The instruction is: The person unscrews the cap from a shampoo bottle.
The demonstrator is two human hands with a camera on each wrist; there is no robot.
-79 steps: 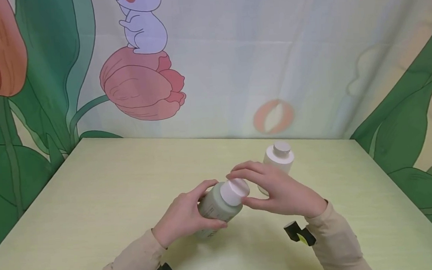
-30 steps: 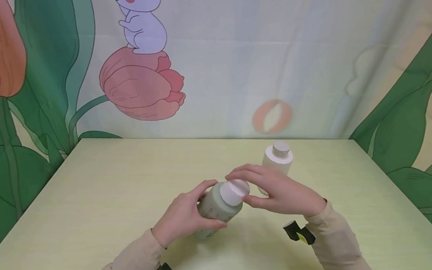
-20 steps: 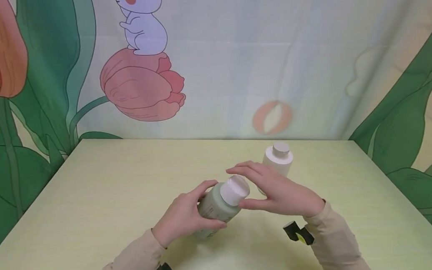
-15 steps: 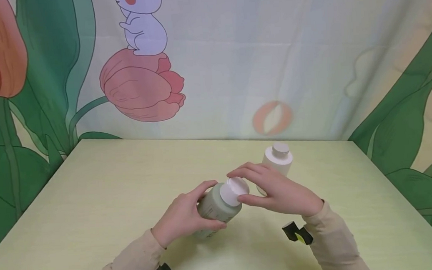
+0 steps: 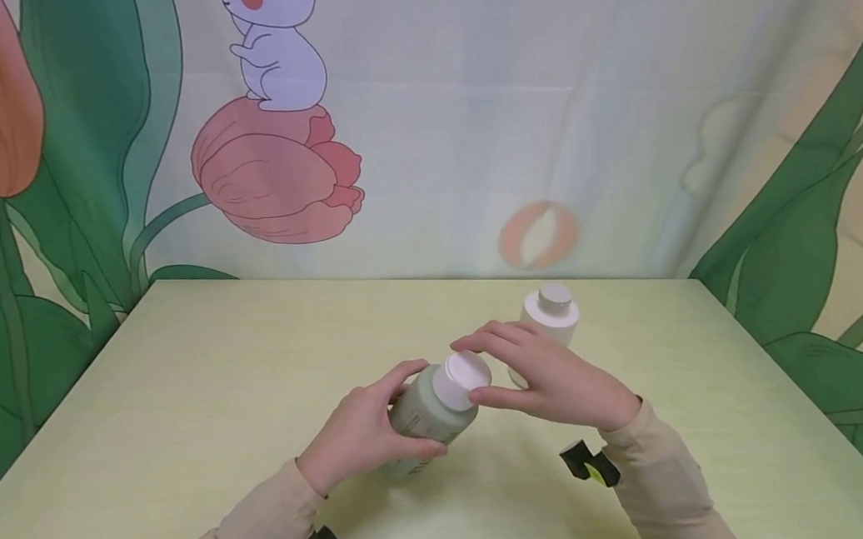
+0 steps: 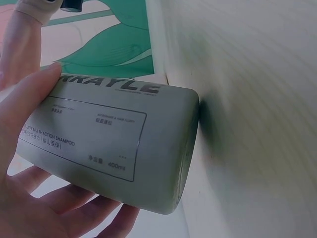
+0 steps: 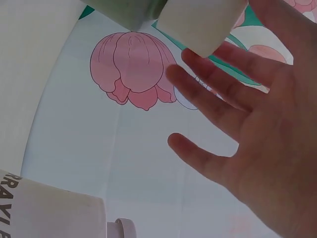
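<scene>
A pale green shampoo bottle [image 5: 426, 412] leans to the right in the head view, gripped round its body by my left hand [image 5: 360, 433]. Its printed label and rounded base fill much of the left wrist view, the base close to the table. On the bottle's top end sits a white cap [image 5: 463, 380]. My right hand [image 5: 551, 374] pinches this cap, thumb on the near side and fingertips at the far edge. The right wrist view has the ring and little fingers [image 7: 198, 158] spread away from the cap. Behind the right hand stands a white bottle [image 5: 551, 319], partly hidden.
A pale yellow-green table [image 5: 256, 340] carries both bottles. Its back edge meets a printed curtain [image 5: 422, 136] with tulips and a white animal. Small black wrist cameras [image 5: 589, 464] are strapped beneath both sleeves.
The right fingers lifted off the cap about 0.7 s ago, then closed on it again. The left hand keeps its grip on the bottle. The head view has shifted slightly.
</scene>
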